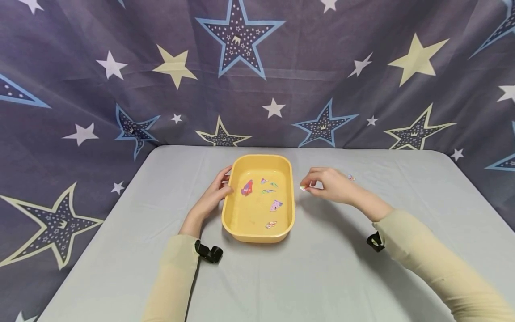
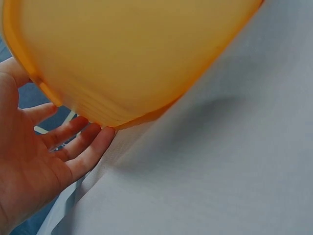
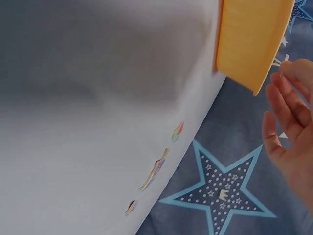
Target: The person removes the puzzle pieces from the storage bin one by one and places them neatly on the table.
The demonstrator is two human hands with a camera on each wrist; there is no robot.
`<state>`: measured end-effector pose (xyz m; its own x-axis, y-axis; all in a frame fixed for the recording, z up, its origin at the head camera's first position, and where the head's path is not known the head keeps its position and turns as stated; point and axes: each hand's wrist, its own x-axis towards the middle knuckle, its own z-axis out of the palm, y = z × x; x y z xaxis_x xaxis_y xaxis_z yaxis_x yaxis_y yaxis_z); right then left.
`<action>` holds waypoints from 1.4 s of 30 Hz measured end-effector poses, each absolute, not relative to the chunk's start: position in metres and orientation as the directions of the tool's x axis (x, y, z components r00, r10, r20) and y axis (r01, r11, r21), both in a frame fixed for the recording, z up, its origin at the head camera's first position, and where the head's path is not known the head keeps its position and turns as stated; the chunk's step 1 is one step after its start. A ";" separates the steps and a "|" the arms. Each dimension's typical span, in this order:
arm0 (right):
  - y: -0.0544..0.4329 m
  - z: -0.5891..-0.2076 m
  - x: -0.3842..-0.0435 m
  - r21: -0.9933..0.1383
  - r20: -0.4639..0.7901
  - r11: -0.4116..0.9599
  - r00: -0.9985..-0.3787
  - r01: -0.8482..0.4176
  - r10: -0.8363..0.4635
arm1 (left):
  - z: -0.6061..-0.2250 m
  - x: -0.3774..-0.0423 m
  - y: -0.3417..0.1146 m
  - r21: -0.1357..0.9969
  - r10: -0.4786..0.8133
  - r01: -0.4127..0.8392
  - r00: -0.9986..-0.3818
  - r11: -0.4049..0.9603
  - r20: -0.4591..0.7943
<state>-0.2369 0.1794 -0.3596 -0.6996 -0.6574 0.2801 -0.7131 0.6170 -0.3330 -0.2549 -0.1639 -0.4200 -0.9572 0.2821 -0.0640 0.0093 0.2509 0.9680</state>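
Observation:
A yellow rectangular tub (image 1: 257,238) stands in the middle of the table. Several small, colourful paper cut-outs lie on its floor, among them a red and purple one (image 1: 247,188) and a lilac one (image 1: 276,205). My left hand (image 1: 213,197) holds the tub's left side, thumb at the rim and fingers spread along the outer wall (image 2: 161,63). Just right of the tub, my right hand (image 1: 330,183) pinches a small pale cut-out (image 1: 303,188) between thumb and fingertips. Most of that piece is hidden by the fingers.
In the right wrist view, three loose cut-outs lie near the table's far edge: a small one (image 3: 177,131), a longer strip (image 3: 154,170) and another small one (image 3: 131,207). A dark star-patterned curtain (image 1: 241,98) hangs behind the grey-white tabletop (image 1: 257,286).

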 end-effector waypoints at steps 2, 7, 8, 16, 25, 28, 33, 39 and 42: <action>0.183 -0.361 -0.237 -0.332 0.282 0.627 -0.708 -0.705 -0.647 | -0.420 -0.255 -0.164 0.969 0.290 0.012 -0.955 0.249 -0.063; 0.193 -0.363 -0.238 -0.329 0.286 0.649 -0.727 -0.686 -0.624 | -0.421 -0.256 -0.164 0.969 0.291 0.012 -0.955 0.246 -0.062; 0.195 -0.363 -0.238 -0.328 0.289 0.652 -0.730 -0.683 -0.620 | -0.421 -0.256 -0.164 0.969 0.289 0.012 -0.955 0.247 -0.062; 0.219 -0.371 -0.243 -0.287 0.311 0.689 -0.745 -0.666 -0.590 | -0.423 -0.255 -0.164 0.968 0.283 0.026 -0.958 0.250 -0.048; 0.240 -0.376 -0.248 -0.291 0.270 0.742 -0.796 -0.604 -0.542 | -0.412 -0.250 -0.163 0.973 0.301 0.012 -0.952 0.231 -0.059; 0.247 -0.378 -0.250 -0.285 0.276 0.757 -0.806 -0.588 -0.523 | -0.415 -0.251 -0.163 0.970 0.295 0.018 -0.954 0.242 -0.056; 0.258 -0.383 -0.254 -0.278 0.291 0.778 -0.821 -0.564 -0.491 | -0.423 -0.256 -0.165 0.968 0.275 0.016 -0.960 0.249 -0.055; 0.271 -0.386 -0.257 -0.263 0.294 0.810 -0.844 -0.524 -0.450 | -0.422 -0.255 -0.164 0.969 0.275 0.020 -0.960 0.248 -0.051; 0.277 -0.388 -0.258 -0.257 0.300 0.820 -0.849 -0.512 -0.435 | -0.422 -0.255 -0.164 0.968 0.275 0.019 -0.960 0.250 -0.053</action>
